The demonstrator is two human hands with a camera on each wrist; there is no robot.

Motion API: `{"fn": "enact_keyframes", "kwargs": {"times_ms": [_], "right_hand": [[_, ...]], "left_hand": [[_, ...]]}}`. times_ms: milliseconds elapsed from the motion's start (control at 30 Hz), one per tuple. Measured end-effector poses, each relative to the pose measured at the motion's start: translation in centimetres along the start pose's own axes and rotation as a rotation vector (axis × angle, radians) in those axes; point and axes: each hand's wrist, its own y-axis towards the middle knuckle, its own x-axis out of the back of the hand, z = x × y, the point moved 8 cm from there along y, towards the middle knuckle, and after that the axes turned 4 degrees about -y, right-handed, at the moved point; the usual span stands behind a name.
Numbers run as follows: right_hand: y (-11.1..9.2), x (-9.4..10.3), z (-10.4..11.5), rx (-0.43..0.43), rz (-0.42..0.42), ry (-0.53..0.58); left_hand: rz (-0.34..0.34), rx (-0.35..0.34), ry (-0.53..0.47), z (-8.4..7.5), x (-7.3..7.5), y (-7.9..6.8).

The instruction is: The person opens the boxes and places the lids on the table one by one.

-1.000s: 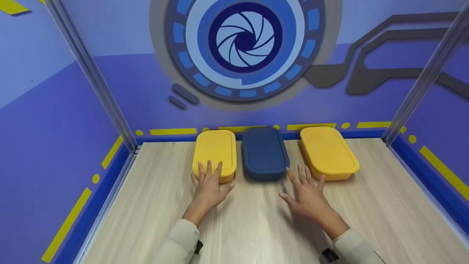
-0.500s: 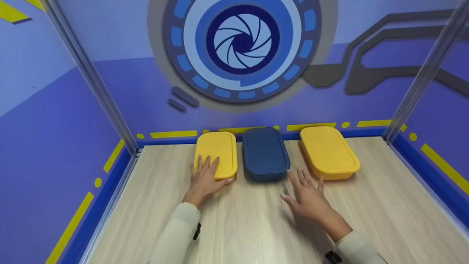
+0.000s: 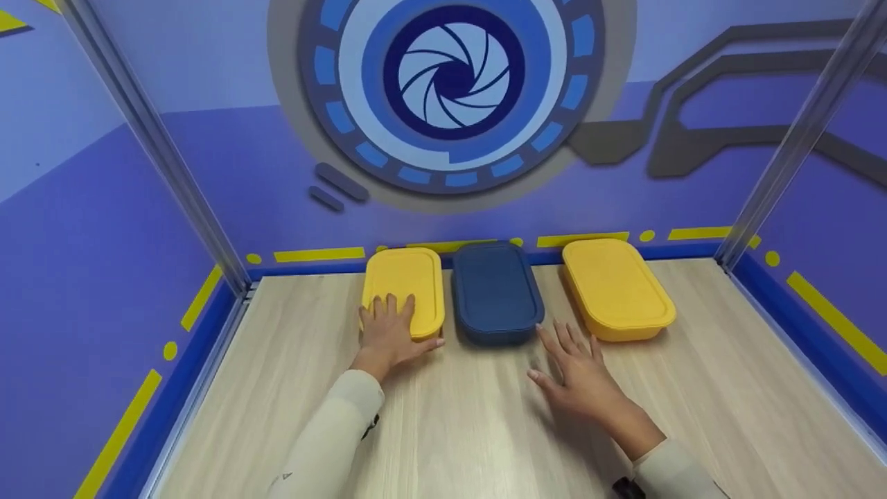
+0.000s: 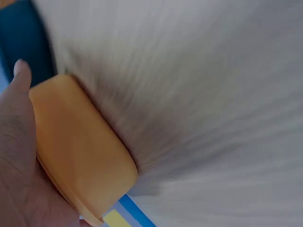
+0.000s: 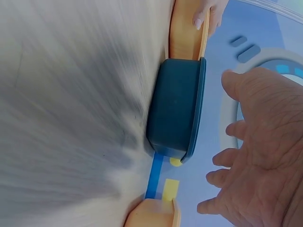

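Note:
Three lidded lunch boxes stand in a row against the back wall in the head view: a yellow one on the left, a dark blue one in the middle and another yellow one on the right. My left hand rests on the near part of the left yellow box's lid, fingers spread, thumb out by its near right corner. In the left wrist view the fingertips are hidden behind that yellow box. My right hand hovers with spread fingers near the blue box's near right corner, holding nothing.
A light wood tabletop lies beneath the boxes. Behind them rises a purple-blue printed wall. Metal frame posts stand at the back corners, and side panels close off both sides.
My left hand has come down onto the left yellow box's lid, its fingers drawn in a little. The right hand has barely moved. The boxes stand as before; the head view has shifted slightly.

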Motion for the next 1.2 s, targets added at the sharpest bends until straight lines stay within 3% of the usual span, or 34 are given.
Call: {"fn": "enact_keyframes", "kwargs": {"times_ms": [233, 733, 1033, 1200], "right_hand": [[0.4, -0.2, 0.6, 0.021, 0.006, -0.004], [0.3, -1.1, 1.6, 0.112, 0.023, 0.054], [-0.5, -1.5, 0.4, 0.054, 0.063, 0.157], [-0.9, -2.0, 0.0, 0.026, 0.088, 0.172]], "left_hand": [[0.037, 0.043, 0.0, 0.0, -0.7, -0.3], [0.008, 0.046, 0.082, -1.5, -0.7, -1.6], [0.046, 0.034, 0.185, -3.7, -0.6, -2.5], [0.054, 0.008, 0.189, -5.2, -0.6, -3.3]]}}
